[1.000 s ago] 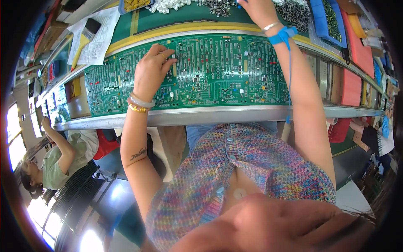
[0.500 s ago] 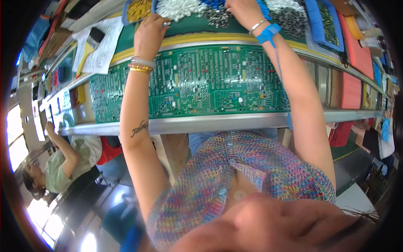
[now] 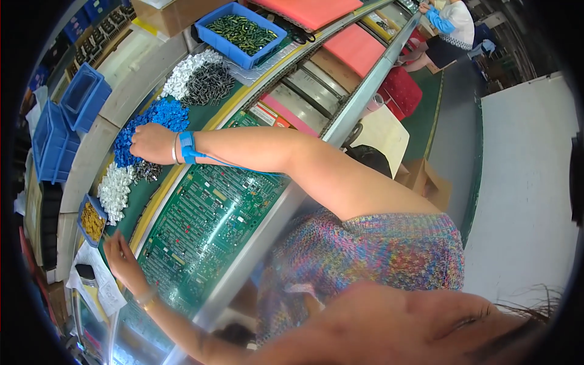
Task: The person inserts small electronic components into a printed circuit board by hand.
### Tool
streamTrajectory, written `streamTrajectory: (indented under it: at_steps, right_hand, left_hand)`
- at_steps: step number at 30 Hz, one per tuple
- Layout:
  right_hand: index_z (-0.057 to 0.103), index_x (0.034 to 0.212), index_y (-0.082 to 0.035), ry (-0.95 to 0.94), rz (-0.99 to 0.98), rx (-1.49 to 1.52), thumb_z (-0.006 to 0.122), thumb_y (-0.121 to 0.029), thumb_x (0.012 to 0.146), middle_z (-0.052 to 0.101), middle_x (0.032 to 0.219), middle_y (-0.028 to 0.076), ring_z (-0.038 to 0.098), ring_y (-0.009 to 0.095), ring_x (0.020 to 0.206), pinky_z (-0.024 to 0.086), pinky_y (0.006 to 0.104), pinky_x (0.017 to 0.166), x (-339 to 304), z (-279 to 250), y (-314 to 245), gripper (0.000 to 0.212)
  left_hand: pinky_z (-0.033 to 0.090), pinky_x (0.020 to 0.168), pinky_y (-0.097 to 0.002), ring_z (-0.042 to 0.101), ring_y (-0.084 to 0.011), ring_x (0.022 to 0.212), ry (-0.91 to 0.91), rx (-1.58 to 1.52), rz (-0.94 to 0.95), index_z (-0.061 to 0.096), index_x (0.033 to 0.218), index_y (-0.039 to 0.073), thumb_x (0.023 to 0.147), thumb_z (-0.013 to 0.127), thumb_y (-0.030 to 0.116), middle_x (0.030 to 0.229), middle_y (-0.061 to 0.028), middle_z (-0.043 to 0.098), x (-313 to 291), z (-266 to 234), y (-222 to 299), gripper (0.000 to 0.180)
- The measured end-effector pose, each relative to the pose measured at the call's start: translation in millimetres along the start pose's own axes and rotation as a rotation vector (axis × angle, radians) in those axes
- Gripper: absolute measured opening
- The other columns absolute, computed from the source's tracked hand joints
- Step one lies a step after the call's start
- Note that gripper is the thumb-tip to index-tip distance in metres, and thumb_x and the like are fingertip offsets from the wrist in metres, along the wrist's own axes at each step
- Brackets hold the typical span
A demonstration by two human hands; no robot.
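My right hand [image 3: 153, 143] reaches into a pile of small blue components [image 3: 165, 114]; its fingers are curled, and their tips are hidden among the pieces. A blue wrist strap with a cord sits on that wrist. My left hand [image 3: 126, 263] is raised beside the small bin of yellow parts [image 3: 92, 221]. Its fingers are bent together; whatever may be between them is too small to name. Below both hands lies a green circuit board [image 3: 207, 210] filled with components, partly covered by my right forearm. White parts [image 3: 115, 191] and dark metal parts [image 3: 146, 171] are heaped near my right hand.
A blue bin of green parts [image 3: 243, 35] stands further along the bench, past more white pieces [image 3: 187, 70] and black pieces [image 3: 208, 83]. Empty blue bins [image 3: 85, 97] sit behind. A brush [image 3: 88, 281] lies on paper beyond my left hand. Another person [image 3: 450, 27] sits far off.
The view has swung to the right and tilted. My right hand remains at the blue components; my left hand has drawn back from the parts toward the board's edge.
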State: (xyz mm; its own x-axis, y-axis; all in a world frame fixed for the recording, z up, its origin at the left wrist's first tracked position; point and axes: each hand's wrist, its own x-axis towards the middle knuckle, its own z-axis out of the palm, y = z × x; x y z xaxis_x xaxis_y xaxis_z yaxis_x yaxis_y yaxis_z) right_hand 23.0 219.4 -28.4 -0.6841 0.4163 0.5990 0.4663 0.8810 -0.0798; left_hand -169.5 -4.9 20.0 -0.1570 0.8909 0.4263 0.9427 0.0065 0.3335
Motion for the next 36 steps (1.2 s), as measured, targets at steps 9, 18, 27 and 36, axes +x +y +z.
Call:
streamTrajectory:
  at_steps: [9, 18, 27, 36]
  right_hand:
    - [0.063, 0.083, -0.012, -0.128, -0.175, 0.552, 0.059, -0.018, 0.078, 0.060, 0.080, 0.006, 0.058, 0.025, 0.081, 0.048, 0.0359, 0.070, -19, -79, -94, 0.008]
    - [0.064, 0.077, -0.007, -0.287, -0.239, 0.762, 0.064, -0.012, 0.076, 0.057, 0.084, 0.006, 0.051, 0.026, 0.086, 0.045, 0.0371, 0.078, -13, -44, -192, 0.006]
    - [0.065, 0.072, -0.009, -0.178, -0.293, 0.630, 0.067, -0.014, 0.072, 0.057, 0.087, 0.004, 0.052, 0.024, 0.089, 0.046, 0.0364, 0.078, 9, 14, -247, 0.006]
    - [0.063, 0.070, -0.011, -0.147, -0.332, 0.520, 0.067, -0.013, 0.071, 0.056, 0.087, 0.002, 0.052, 0.022, 0.089, 0.045, 0.0353, 0.076, 10, 20, -259, 0.005]
  left_hand:
    - [0.050, 0.073, -0.0272, 0.062, -0.0137, 0.080, -0.035, -0.335, -0.711, 0.066, 0.100, 0.002, 0.079, 0.067, 0.007, 0.089, -0.0076, 0.066, -140, -68, 34, 0.020]
    - [0.046, 0.069, -0.0212, 0.057, -0.0087, 0.073, 0.177, -0.586, -0.844, 0.067, 0.100, 0.001, 0.080, 0.065, 0.003, 0.081, -0.0052, 0.061, -205, -71, 58, 0.020]
    - [0.049, 0.073, -0.0235, 0.063, -0.0119, 0.080, 0.199, -0.573, -0.824, 0.065, 0.104, 0.000, 0.085, 0.059, 0.002, 0.089, -0.0077, 0.066, -208, -62, 44, 0.020]
    - [0.050, 0.073, -0.0237, 0.063, -0.0107, 0.078, 0.197, -0.617, -0.906, 0.063, 0.101, -0.001, 0.084, 0.061, 0.002, 0.087, -0.0060, 0.067, -207, -67, 48, 0.017]
